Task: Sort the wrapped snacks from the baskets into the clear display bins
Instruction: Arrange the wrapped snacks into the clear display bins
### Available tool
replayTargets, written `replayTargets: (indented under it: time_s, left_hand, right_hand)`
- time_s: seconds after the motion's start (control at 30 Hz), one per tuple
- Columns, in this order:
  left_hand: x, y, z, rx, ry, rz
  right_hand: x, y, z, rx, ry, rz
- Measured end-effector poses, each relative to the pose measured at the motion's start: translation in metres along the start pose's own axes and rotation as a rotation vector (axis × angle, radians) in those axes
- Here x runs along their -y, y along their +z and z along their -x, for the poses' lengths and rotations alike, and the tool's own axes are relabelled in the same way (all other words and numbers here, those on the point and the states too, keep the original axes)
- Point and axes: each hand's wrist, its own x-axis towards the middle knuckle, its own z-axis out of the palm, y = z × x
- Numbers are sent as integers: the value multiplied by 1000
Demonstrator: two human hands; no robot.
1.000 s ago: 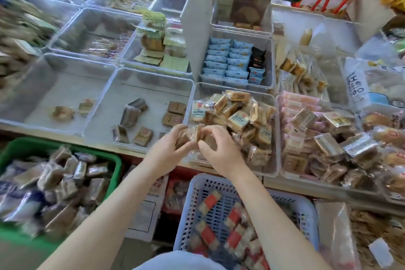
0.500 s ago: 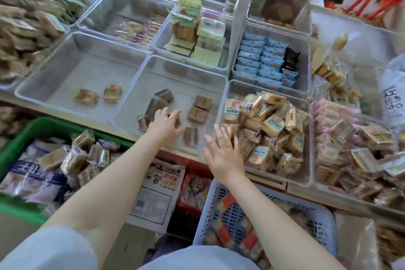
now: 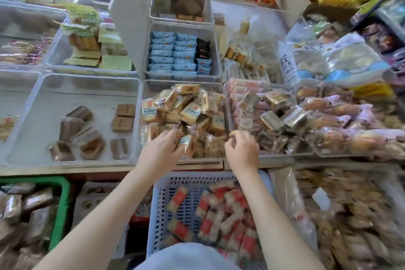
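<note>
Crowded shop shelving is filling the view, with clear display bins sitting edge to edge on a shelf and baskets standing below it. One middle bin (image 3: 140,116) is heaped with tan wrapped biscuit packs (image 3: 186,112), and the left hand (image 3: 160,151) is reaching into its near side, fingers curling round one pack with a pale label (image 3: 186,141). The right hand (image 3: 242,151) is hovering at the wall between that bin and the next one, fingertips pinching together on something small and dark that I cannot make out. Just below the wrists, a pale blue lattice basket (image 3: 162,193) is holding red-and-white wrapped snacks (image 3: 203,215), while a green basket (image 3: 62,204) on the left is carrying brown packs. Judging by the pile, the heaped bin is looking risky: packs are standing above its rim, so a tug on one could be sending neighbours sliding over the front edge into the lattice basket, or sideways into the right-hand bin of mixed wrapped cakes (image 3: 274,116), mixing the sorts. The bin of dark brown packs (image 3: 74,125) to the left is lying far emptier. Motion blur is also hiding the labels, so a misread sort seems possible.
</note>
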Motion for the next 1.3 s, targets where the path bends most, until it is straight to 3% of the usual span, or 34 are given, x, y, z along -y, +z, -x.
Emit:
replayTargets:
  time_s: [0.17, 0.3, 0.47, 0.6, 0.67, 0.83, 0.93, 1.1, 1.3]
  left_hand:
    - [-60, 39, -18, 157, 101, -171]
    - [-87, 52, -20, 191, 124, -311]
    - [-99, 49, -12, 165, 119, -317]
    - [-95, 43, -5, 110, 116, -310]
    - [-89, 41, -1, 56, 127, -269]
    - [-77, 23, 14, -21, 271, -80]
    - [-57, 10, 29, 51, 150, 132]
    - [7, -16, 52, 21, -57, 222]
    - [126, -56, 47, -124, -306, 63]
  right_hand:
    - [-86, -41, -28, -125, 312, 85]
    - [-106, -42, -57, -87, 293, 138]
    - [-107, -28, -70, -106, 379, 99]
    - [-97, -41, -48, -198, 328, -184]
    - [-84, -55, -27, -70, 275, -441]
    - [-21, -71, 23, 462, 102, -808]
    - [25, -60, 34, 639, 4, -864]
    - [92, -21, 39, 763, -101, -724]
    - [144, 19, 39, 702, -90, -571]
